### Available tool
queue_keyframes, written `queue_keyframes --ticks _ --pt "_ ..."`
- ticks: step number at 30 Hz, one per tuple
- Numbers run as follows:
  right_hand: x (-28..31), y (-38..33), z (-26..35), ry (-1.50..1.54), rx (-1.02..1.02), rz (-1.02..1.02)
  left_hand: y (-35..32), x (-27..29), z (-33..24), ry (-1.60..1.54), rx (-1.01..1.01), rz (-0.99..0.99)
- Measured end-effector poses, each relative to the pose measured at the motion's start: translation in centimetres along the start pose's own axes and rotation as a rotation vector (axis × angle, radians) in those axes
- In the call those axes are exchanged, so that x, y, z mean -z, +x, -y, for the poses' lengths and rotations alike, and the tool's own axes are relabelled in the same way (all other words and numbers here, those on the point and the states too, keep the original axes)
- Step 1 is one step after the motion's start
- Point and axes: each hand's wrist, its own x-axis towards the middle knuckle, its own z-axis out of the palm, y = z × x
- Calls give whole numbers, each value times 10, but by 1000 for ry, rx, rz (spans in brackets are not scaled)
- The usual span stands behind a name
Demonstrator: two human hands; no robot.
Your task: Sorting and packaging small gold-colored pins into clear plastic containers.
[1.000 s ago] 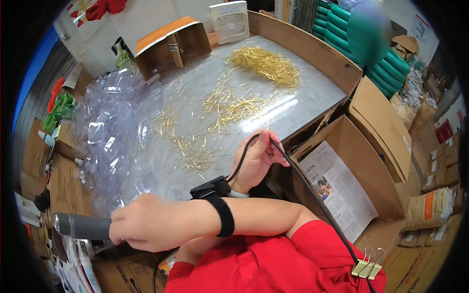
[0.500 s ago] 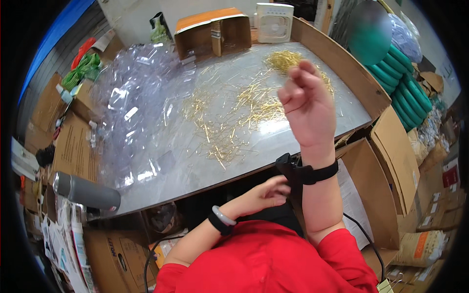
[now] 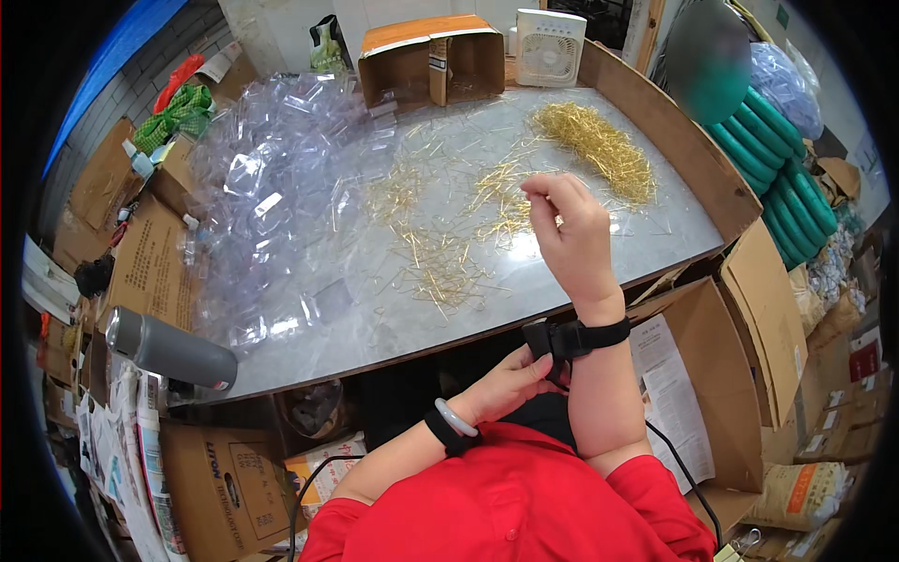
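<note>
A person in a red top adjusted a black wrist strap [image 3: 579,337] at a worktop [image 3: 599,258] strewn with gold pins.

The right hand [image 3: 569,245] was raised upright above the worktop's near edge, its fingers [image 3: 545,192] curled loosely inward and holding nothing that could be made out; the left hand [image 3: 507,382] lay below, its fingers closed on the strap at the right wrist; loose pins [image 3: 433,253] lay scattered mid-worktop, a denser pile [image 3: 599,150] toward the far right; clear plastic shells [image 3: 272,197] were heaped on the left; a grey bottle [image 3: 169,349] lay at the near left corner; a small white fan [image 3: 551,47] and an open box [image 3: 433,58] stood at the far edge.
</note>
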Motion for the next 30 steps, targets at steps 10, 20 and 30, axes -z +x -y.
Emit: queue_keyframes --ticks 10,20,30 --pt "-12 -12 -17 517 -487 43 5 12 -20 240 234 96" --pt "34 -27 -46 351 -432 157 -68 18 -28 679 237 -142" --pt "121 -104 -90 -28 -550 325 -287 59 -12 509 724 -729"
